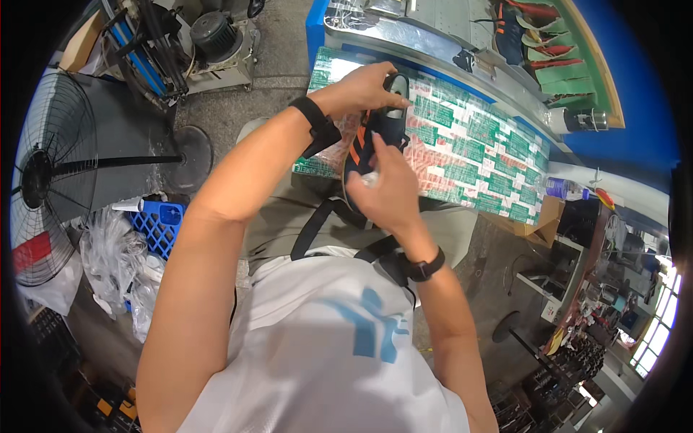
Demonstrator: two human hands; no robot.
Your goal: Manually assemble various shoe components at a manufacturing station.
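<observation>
A dark sneaker (pixel 354 155) with orange side stripes lies lengthwise over the taped work surface in front of me. My left hand (pixel 364 90) is closed around its far end, thumb and fingers on either side of the grey-lined opening. Over the near half of the shoe is my right hand (pixel 393 191), index finger stretched onto the upper and thumb spread toward the side. Its other fingers are partly hidden. The shoe's near end is mostly covered by the right hand.
Green-and-white printed tape covers the work surface (pixel 480 155). Beyond it runs a metal-edged machine bench (pixel 426 32), with a green rack (pixel 577 72) holding shoe parts. A bottle (pixel 567 189) stands right. Left are a floor fan (pixel 36 173) and a blue crate (pixel 153 224).
</observation>
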